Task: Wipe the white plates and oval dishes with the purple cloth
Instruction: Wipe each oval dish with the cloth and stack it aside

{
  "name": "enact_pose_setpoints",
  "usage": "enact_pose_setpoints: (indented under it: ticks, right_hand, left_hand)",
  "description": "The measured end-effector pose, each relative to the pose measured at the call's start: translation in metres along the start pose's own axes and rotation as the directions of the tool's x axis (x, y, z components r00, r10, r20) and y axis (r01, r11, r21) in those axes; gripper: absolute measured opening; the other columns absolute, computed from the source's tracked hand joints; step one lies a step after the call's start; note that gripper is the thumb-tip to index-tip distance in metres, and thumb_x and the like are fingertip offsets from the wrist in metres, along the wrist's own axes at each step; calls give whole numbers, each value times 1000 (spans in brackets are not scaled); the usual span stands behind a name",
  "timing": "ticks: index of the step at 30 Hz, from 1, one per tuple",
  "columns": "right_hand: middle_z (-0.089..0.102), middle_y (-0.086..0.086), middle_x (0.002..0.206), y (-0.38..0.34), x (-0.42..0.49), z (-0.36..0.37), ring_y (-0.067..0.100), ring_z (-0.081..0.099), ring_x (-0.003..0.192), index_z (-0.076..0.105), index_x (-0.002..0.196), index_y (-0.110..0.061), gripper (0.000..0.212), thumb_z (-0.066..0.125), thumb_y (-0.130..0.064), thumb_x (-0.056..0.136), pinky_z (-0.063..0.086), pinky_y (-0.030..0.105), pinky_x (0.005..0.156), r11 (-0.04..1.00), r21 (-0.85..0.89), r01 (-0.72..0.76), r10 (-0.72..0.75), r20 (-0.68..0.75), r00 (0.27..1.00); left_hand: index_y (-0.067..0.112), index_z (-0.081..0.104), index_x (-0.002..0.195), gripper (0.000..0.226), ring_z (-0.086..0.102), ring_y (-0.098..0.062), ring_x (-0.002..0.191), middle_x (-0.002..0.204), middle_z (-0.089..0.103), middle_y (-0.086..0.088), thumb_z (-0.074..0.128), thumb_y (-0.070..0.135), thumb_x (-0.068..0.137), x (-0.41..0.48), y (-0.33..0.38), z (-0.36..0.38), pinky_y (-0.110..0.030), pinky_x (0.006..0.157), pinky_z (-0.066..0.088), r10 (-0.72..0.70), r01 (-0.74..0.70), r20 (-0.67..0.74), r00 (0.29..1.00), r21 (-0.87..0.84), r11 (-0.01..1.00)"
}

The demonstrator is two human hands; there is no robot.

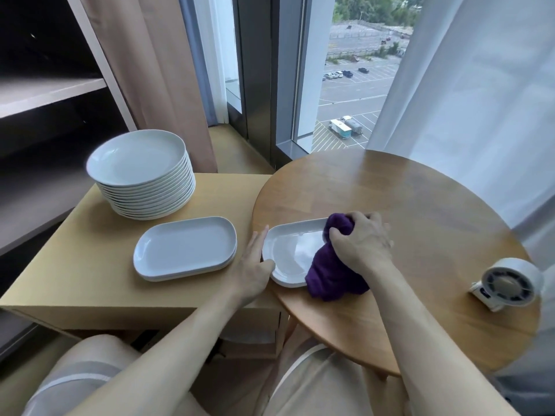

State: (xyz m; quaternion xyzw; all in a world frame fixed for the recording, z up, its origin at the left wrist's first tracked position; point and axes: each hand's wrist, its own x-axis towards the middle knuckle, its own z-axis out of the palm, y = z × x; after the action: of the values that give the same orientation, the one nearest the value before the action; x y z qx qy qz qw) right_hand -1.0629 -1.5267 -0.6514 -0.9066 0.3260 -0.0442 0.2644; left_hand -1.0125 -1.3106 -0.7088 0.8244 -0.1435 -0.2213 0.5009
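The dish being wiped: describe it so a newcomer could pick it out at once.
Find the round wooden table on the right. At its left edge lies one oval dish, the left hand touching its rim and the right hand gripping a purple cloth on it. Unlike the stacked oval dishes on the pale cabinet beside, it lies alone.

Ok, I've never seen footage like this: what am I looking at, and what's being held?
No machine here: a person wears a camera on the head, so this one picture looks down at their own arms. The right hand grips a purple cloth on an oval dish at the edge of the round table. The left hand rests straight fingers against its rim. On the lower table to the left stand a plate stack and more oval dishes. A small fan sits far right.
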Motion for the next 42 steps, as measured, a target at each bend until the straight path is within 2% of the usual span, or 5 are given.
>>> enact_pose_setpoints:
  ticks: [7,21,25,32,42]
  right_hand:
    - [41,5,142,-13,-5,19,37,36,128,54,125,-27,38,51,-41,90,33,51,105,956,-284,72,-69,21,997]
    - [39,-13,150,-46,-25,49,24,37,131,49,144,-43,58,55,-35,86,31,47,101,882,-188,432,-392,216,894]
    - [39,-17,147,-49,-26,50,21,34,134,50,145,-45,56,55,-34,89,28,43,99,872,-155,464,-414,269,869]
    - [48,-16,133,-51,-29,39,19,35,124,59,132,-44,48,58,-28,87,29,43,92,873,-74,483,-420,390,820]
    - [53,-17,102,-53,-30,12,19,48,103,57,84,-38,17,56,-21,83,48,45,92,872,-172,458,-295,562,773]
  left_hand:
    - [47,13,159,91,-7,7,150,171,1,11,42,31,74,4,-9,-2,-26,121,-1,7,-6,60,998,-11,1000]
    - [51,14,156,88,-14,11,148,165,2,22,53,56,78,9,-17,-13,-33,125,-3,88,-71,187,978,-94,993]
    - [66,23,139,53,-14,12,146,160,11,31,44,58,92,10,-15,-10,-27,120,-2,145,-111,186,972,-182,977]
    - [46,11,160,86,-13,8,151,170,-1,16,31,83,84,12,-23,2,-38,128,-3,77,-72,81,994,-63,995]
    - [69,-2,149,85,0,-11,158,171,3,14,32,98,77,21,-46,7,-51,127,11,153,-149,3,988,229,962]
